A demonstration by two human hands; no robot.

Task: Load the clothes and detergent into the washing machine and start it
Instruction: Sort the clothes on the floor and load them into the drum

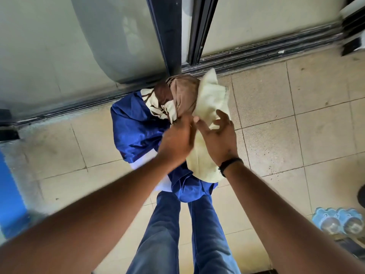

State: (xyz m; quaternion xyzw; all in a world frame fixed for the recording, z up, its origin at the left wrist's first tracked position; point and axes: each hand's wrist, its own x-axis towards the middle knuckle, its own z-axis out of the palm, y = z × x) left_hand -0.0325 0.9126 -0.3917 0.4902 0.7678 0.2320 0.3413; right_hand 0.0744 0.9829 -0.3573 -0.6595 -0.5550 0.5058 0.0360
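Observation:
A bundle of clothes hangs in front of me above the tiled floor: a blue garment [136, 129] on the left, a brown piece [184, 91] on top, a striped cream cloth [153, 104] and a pale yellow cloth [210, 99] on the right. My left hand [175, 141] is closed around the bundle's middle, blurred by motion. My right hand [217, 135] presses against the pale yellow cloth with fingers spread. No washing machine or detergent is in view.
A sliding glass door with a dark frame [169, 36] and its floor track [256, 54] runs across the top. Plastic bottles [339, 222] stand at the lower right on the floor. A blue object [11, 194] sits at the left edge. My legs in blue trousers [177, 234] are below.

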